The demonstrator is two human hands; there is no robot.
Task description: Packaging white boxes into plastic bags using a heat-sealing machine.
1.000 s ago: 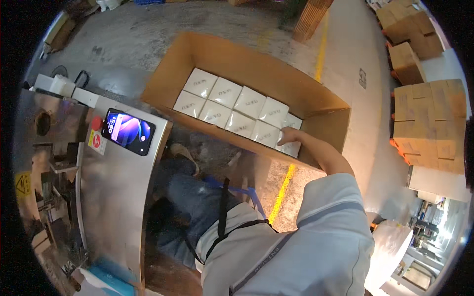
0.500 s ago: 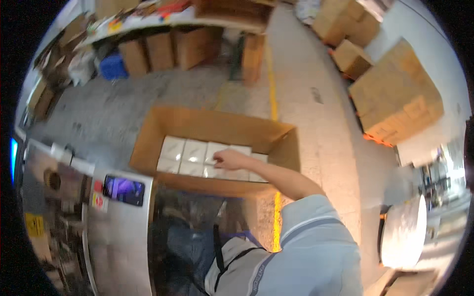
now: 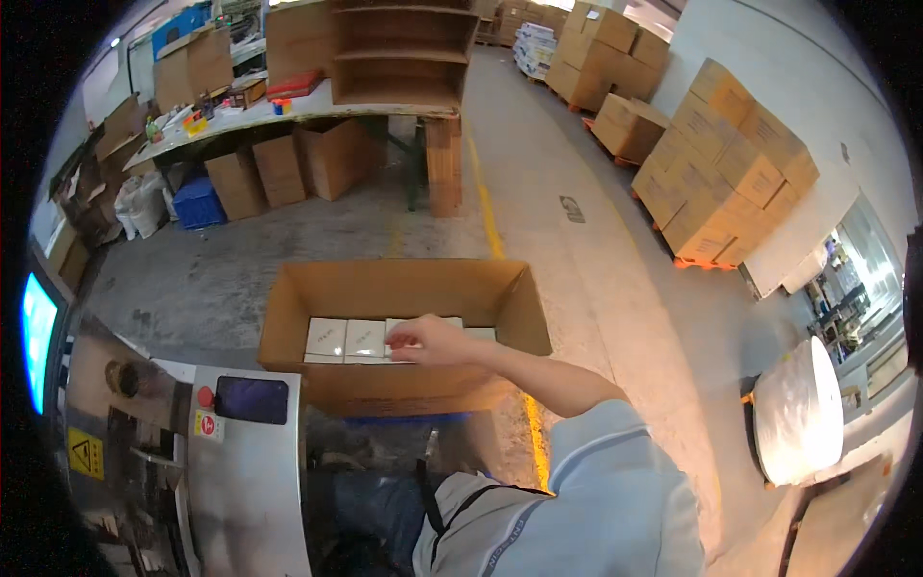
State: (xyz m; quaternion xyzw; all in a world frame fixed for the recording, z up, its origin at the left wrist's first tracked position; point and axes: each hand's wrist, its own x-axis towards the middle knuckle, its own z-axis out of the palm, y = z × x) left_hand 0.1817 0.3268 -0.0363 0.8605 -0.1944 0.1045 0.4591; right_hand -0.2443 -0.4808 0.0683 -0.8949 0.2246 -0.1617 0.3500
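My right hand (image 3: 430, 340) reaches in from the lower right, over an open brown cardboard carton (image 3: 385, 284). Inside it, small white boxes (image 3: 365, 338) stand side by side with their tops showing. The fingers are curled and drawn together, pointing left, right at the tops of the middle boxes. Whatever lies under the fingers is hidden by the hand, so I cannot see if they grip a box. My left hand does not show.
A metal machine top (image 3: 245, 481) at the left carries a dark phone (image 3: 252, 400) and a red button (image 3: 205, 395). A workbench (image 3: 308, 108) with a wooden shelf (image 3: 402, 53) stands beyond. Stacked cartons (image 3: 726, 168) on pallets and a wrapped white roll (image 3: 796, 413) are at the right.
The view has tilted up and steadied, so the carton sits lower in it. My right hand stays over the white boxes, its fingers still curled.
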